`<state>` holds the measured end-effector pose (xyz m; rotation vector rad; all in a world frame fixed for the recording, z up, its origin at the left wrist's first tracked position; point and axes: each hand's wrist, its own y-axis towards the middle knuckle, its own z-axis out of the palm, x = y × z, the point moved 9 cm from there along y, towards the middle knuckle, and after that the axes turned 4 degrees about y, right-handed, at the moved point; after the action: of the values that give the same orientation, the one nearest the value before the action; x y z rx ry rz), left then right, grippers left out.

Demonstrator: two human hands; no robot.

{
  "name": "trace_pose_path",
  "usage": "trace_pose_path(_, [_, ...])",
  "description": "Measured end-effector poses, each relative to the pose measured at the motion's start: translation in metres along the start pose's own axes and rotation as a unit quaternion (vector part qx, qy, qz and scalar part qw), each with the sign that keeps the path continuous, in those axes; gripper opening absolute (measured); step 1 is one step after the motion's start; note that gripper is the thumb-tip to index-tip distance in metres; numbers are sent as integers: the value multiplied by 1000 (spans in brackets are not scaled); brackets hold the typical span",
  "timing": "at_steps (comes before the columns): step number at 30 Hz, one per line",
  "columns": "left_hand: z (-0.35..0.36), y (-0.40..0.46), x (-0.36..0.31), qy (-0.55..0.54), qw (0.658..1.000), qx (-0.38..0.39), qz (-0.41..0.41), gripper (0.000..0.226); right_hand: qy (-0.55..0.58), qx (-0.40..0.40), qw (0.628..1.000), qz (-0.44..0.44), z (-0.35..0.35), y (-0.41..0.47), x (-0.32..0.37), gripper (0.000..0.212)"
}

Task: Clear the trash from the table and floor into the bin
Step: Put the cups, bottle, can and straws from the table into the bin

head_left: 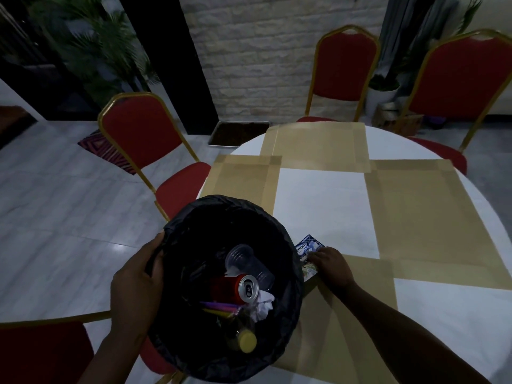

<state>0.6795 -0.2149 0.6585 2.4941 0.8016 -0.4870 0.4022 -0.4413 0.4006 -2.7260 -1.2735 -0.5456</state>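
A round bin lined with a black bag [194, 225] is held at the table's left edge. My left hand [135, 284] grips its left rim. Inside lie a red can [235, 288], clear plastic cups [246, 260], crumpled white paper [263, 304], coloured straws [219, 307] and a bottle with a yellow cap [248, 340]. A blue and white gum wrapper [307, 245] lies on the table right beside the bin's right rim. My right hand [331, 268] rests on it with fingers bent over its near end.
The round white table [327, 206] carries brown paper sheets [418, 212]. Red chairs with gold frames stand at the left [144, 139], the back [346, 70], the right [465, 79] and the near left [41, 353]. A tray of soil [235, 133] and a patterned mat [108, 151] lie on the tiled floor.
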Motion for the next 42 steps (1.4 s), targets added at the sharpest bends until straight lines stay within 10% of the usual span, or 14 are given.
trace_pose_path(13, [1, 1, -4, 11, 1000, 6, 4, 44, 41, -218, 971, 83, -97, -80, -14, 38])
trace_pose_path(22, [1, -2, -15, -29, 999, -5, 40, 46, 75, -372, 925, -28, -195, -99, 87, 34])
trace_pose_path(30, [1, -21, -17, -55, 997, -33, 42, 46, 128, -252, 948, -147, -154, -57, 203, 25])
trace_pose_path(42, [-5, -43, 12, -162, 985, -38, 32, 51, 136, -112, 979, -104, -121, -29, 219, 51])
